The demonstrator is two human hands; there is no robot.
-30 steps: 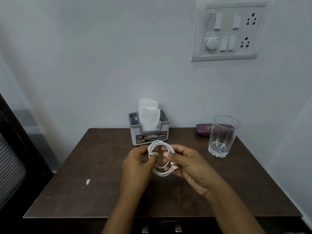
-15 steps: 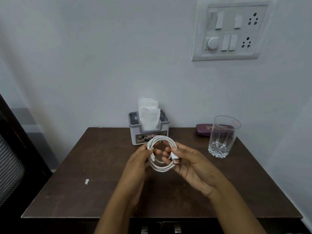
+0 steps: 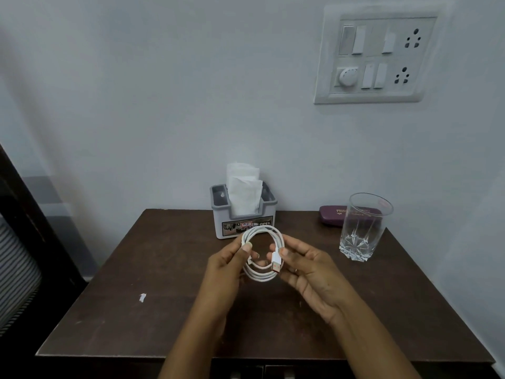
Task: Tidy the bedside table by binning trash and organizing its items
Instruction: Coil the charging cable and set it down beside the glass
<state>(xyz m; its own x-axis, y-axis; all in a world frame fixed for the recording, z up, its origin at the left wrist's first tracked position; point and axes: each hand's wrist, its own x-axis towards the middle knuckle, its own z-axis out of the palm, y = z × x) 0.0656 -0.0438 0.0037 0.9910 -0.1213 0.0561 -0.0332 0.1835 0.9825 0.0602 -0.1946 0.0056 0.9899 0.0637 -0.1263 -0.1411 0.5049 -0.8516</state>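
Over mid-table: the white cable point(image 3: 259, 277), wound into a loop of several turns, is held up off the table point(image 3: 164, 318), just in front of the tissue holder point(image 3: 218, 217).
Left hand point(image 3: 226, 266): thumb and fingers pinch the bundled turns at the loop's 10 o'clock.
Right hand point(image 3: 306, 266): thumb and forefinger pinch the USB plug point(image 3: 276, 262) at the loop's 3 o'clock; the other fingers lie relaxed.
Step in hand: probably securing the coil. Keep the left pinch firm so the turns cannot spring apart, wind the plug end snugly round the bundle, and avoid a sharp kink at the plug's neck.
Tissue holder: 12 o'clock, by the wall, with tissues standing up.
Glass point(image 3: 360, 231): 2 o'clock, upright, near the right hand and easily tipped by a wide swing.
Purple case point(image 3: 332, 216): 1 o'clock, behind the glass; whether they touch I cannot tell.
White scrap point(image 3: 142, 297): 8 o'clock, likely trash for binning.
Set-down: toward 10 o'clock would be well apart from the glass.
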